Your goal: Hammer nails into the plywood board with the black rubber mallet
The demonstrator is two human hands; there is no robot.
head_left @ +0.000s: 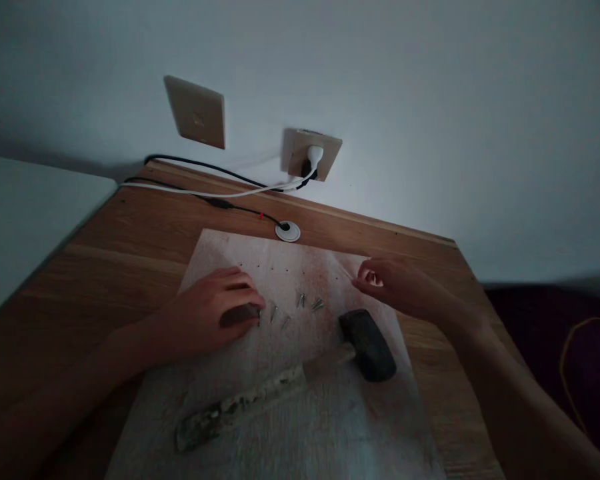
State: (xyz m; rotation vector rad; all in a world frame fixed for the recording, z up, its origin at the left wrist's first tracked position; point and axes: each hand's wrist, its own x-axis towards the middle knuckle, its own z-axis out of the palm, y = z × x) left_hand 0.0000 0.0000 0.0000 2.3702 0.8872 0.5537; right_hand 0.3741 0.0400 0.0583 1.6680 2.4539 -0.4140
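Observation:
A pale board (300, 433) lies on the wooden desk. My left hand (220, 303) rests over its left part, with thumb and forefinger closed around a small metal screw (259, 315). Just to the right are a loose screw (273, 313) and another screw (286, 323), with a small group of screws (317, 305) farther right. Over the board's far right edge, my right hand (380, 279) has its fingertips pinched together; what they hold is too small and blurred to name. A black-headed mallet (367, 345) lies diagonally below both hands, its worn handle pointing to the lower left.
A row of small dark holes (287, 270) crosses the board's far part. Behind it are a round cable grommet (287, 231) and a black cable (220, 202). White and black plugs sit in a wall socket (325, 157). A white panel (35, 213) stands left.

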